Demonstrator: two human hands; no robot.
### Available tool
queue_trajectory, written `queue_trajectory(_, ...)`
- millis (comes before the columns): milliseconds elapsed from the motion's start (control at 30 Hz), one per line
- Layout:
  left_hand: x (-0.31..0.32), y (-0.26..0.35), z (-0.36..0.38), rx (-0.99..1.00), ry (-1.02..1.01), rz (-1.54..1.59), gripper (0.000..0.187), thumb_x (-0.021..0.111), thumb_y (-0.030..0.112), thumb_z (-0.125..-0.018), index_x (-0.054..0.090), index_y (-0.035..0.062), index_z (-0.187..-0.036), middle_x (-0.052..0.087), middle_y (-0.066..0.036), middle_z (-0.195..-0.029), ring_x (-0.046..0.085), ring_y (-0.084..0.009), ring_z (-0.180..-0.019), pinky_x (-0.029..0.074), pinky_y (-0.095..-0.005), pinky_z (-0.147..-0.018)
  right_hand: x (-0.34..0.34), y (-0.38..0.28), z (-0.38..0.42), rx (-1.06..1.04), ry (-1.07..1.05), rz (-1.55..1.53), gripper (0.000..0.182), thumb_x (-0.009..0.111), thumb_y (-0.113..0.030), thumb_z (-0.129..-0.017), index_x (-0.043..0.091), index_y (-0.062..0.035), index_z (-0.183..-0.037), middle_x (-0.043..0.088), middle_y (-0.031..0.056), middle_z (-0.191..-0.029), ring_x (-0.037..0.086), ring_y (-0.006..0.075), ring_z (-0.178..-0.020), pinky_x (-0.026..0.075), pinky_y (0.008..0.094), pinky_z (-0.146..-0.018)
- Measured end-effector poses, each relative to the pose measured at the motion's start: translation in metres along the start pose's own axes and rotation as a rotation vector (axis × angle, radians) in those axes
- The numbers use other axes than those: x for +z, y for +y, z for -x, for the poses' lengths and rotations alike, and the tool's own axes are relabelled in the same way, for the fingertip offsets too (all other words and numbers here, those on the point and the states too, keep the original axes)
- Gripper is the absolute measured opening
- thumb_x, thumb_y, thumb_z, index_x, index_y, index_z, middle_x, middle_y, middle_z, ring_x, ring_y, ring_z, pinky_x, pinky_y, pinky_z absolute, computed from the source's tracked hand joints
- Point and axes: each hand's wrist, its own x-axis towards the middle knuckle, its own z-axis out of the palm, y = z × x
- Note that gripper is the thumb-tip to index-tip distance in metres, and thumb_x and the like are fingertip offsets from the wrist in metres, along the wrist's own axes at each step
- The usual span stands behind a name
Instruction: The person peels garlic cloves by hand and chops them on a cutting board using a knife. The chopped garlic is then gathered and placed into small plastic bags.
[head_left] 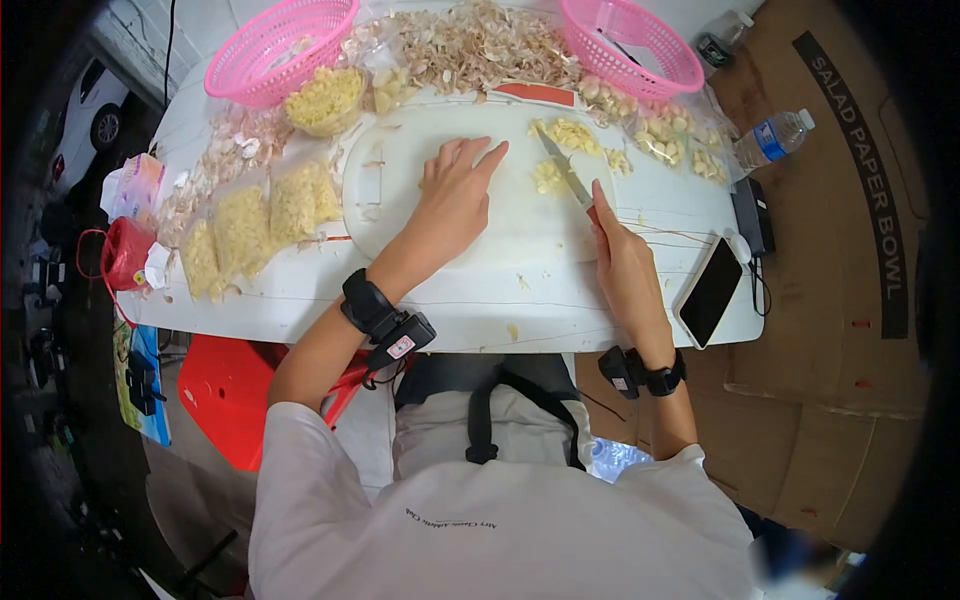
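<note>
We have a white bench [480,322] bearing a pale, rounded plastic cutting board [530,230]. Beyond the board stand two pink perforated plastic baskets [238,80]; left of it lie clear plastic bags of yellowish chopped garlic [242,228]. Our left hand [458,195] spreads its fingers over the board's middle; we cannot tell whether it touches. At the board's right, our right hand [622,255] grips a red-handled steel knife [568,172], its blade among pale sliced garlic pieces [574,136] on the board.

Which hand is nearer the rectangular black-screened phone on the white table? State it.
Right. The right hand, holding the red-handled metal knife, is left of the phone; the left hand is farther left, over the whitish rounded cutting board.
</note>
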Motion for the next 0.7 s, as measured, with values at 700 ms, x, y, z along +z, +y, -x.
queue_trajectory(700, -0.002, -0.001, 0.0, -0.066, -0.071, 0.029, 0.065, 0.05, -0.009, -0.078, 0.044, 0.0051, -0.142, 0.042, -0.016, -0.142, 0.033, -0.0349, -0.134, 0.03, -0.0484, -0.109, -0.003, -0.012, 0.008, -0.102, 0.025, -0.008, 0.058, 0.052, -0.003, -0.094, 0.034, -0.0087, -0.149, 0.068, 0.0213, -0.094, 0.065, 0.0389, -0.077, 0.052, 0.045, -0.069)
